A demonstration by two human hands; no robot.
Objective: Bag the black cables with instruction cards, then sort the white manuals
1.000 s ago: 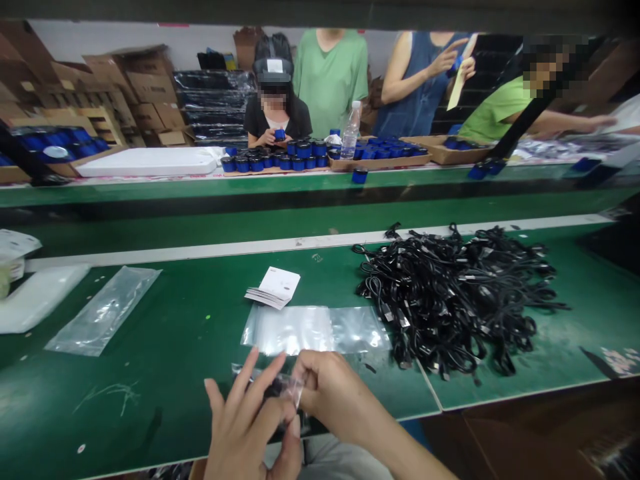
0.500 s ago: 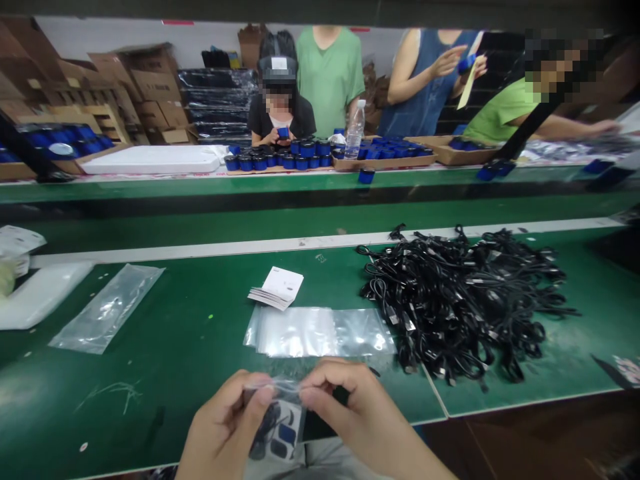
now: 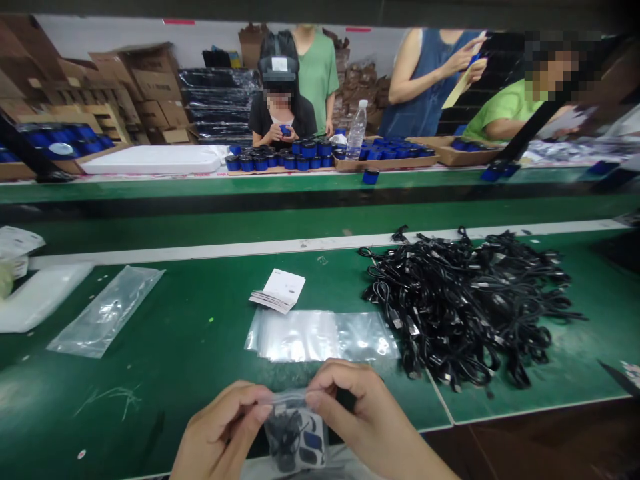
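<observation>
Clear bag [image 3: 276, 448], small items [image 3: 313, 441] inside
Left hand [image 3: 220, 427] and right hand [image 3: 367, 417] pinch its top between fingers [image 3: 249, 393]; cables [image 3: 465, 300] lie at two o'clock.

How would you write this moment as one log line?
Left hand: pinches bag top | Right hand: pinches bag top | Inside bag: dark items | Table: flat bags, cards, cable pile

Left grip [image 3: 209, 423] and right grip [image 3: 367, 407] pinch, thumbs inward.

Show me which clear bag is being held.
The small bag pinched at its top between left hand and right hand, dark items showing inside; the stacked bags and the long bag lie on the bench, untouched.
</observation>
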